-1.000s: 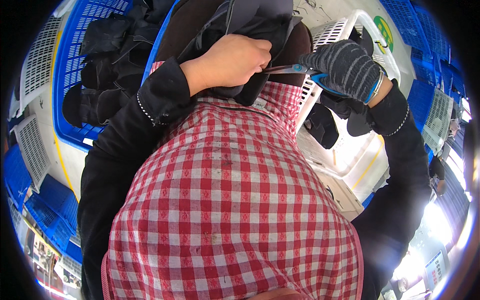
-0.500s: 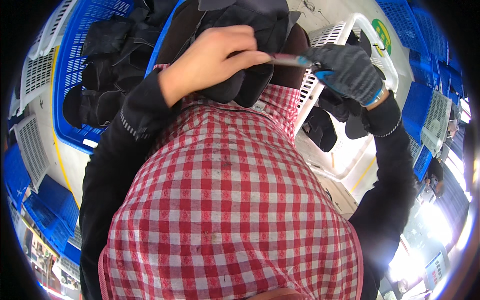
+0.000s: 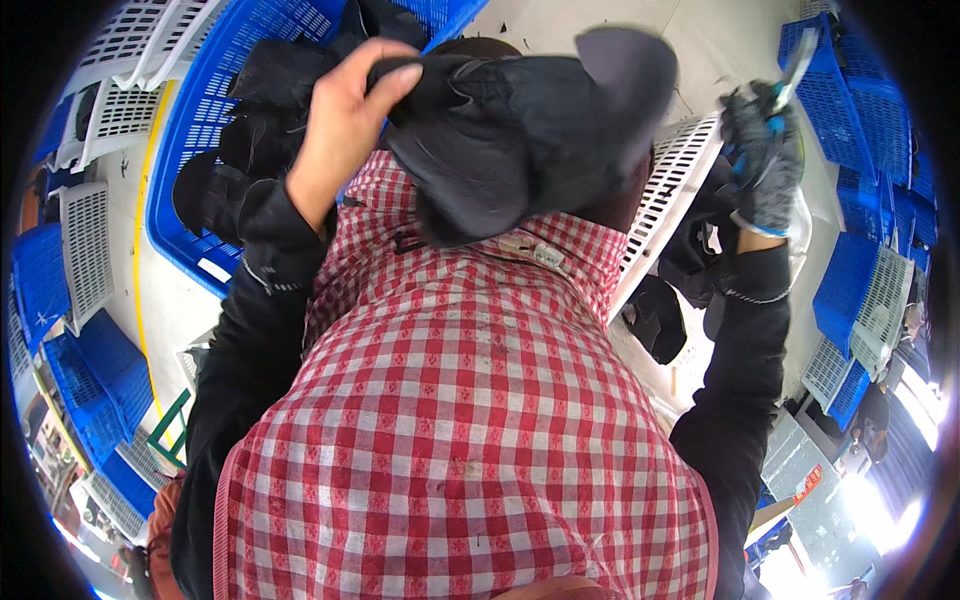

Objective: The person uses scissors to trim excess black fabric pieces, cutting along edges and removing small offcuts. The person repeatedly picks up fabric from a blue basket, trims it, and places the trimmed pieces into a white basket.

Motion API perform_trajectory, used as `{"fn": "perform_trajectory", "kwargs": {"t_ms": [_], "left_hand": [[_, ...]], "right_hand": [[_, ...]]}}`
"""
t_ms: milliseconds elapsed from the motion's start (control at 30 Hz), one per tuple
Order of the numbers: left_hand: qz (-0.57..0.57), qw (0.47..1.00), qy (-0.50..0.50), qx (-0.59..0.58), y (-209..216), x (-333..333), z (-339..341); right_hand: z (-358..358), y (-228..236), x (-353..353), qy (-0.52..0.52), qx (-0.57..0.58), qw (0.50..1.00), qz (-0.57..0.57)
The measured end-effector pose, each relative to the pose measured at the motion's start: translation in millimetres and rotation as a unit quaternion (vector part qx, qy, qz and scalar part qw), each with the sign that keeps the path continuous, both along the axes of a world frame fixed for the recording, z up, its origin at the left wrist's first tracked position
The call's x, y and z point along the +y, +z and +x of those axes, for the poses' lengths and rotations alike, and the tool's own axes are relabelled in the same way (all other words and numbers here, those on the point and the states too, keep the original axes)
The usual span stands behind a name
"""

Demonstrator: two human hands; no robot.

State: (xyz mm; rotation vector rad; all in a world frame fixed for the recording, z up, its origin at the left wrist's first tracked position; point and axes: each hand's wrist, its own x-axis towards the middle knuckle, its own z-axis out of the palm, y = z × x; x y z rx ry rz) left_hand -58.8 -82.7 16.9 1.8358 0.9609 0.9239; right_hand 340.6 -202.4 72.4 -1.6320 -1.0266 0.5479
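My left hand (image 3: 347, 112) is closed, with thumb and fingers pinching the edge of a black sewn fabric piece (image 3: 480, 150) that looks like a shoe upper. The piece spreads over my lap above the red-and-white checked apron (image 3: 460, 380), its far right flap blurred by motion. In a grey-and-black glove, my right hand (image 3: 762, 160) is raised to the right, away from the fabric. Its fingers wrap round what look like scissors (image 3: 797, 68), with a pale metal blade pointing up and blue at the grip.
At my left stands a blue plastic basket (image 3: 185, 235) full of similar black pieces. A white basket (image 3: 660, 200) on my right holds more of them. Stacked blue crates (image 3: 845, 280) and white crates (image 3: 88, 245) line both sides. A yellow line (image 3: 138, 270) runs along the floor.
My right hand has moved away to the right, carrying the scissors off the fabric. The left hand has shifted left, and the black piece now lies spread out, its flap swinging right.
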Motion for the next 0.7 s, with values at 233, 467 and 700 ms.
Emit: {"fn": "perform_trajectory", "kwargs": {"t_ms": [233, 467, 700], "left_hand": [[0.085, 0.944, -0.319, 0.025, 2.3, 66.9, 39.3], [0.028, 0.966, -0.257, -0.005, 35.9, 36.2, 53.4], [0.188, 0.905, -0.309, 0.226, 85.6, -28.2, 64.8]], "right_hand": [[-46.7, -20.9, 38.5, 0.342, 0.439, 0.830, -0.036], [-59.5, -43.3, -24.2, 0.295, 0.002, 0.931, -0.215], [-83.0, -52.4, 0.1, 0.321, 0.005, 0.923, -0.214]]}}
